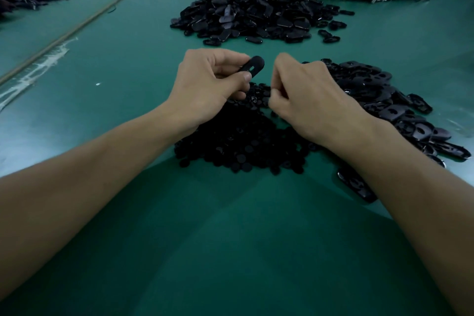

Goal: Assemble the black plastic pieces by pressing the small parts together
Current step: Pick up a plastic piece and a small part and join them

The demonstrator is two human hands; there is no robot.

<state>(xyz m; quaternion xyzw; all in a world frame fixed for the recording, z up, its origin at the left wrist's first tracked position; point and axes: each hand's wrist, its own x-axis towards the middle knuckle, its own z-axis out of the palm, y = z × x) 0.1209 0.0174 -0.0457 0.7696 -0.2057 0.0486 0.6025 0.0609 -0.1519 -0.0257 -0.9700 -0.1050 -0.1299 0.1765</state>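
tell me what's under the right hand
The heap of small round black parts lies under the right hand, on the green table. Its curled fingers hide whether they pinch a part. Beside it, the left hand grips an oval shell.

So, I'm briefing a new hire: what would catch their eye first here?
Probably mid-table: the left hand pinches an oval black piece with a slot, and the right hand curls beside it, over a pile of small round parts. Beyond them rises a tall heap of black pieces on the green table.
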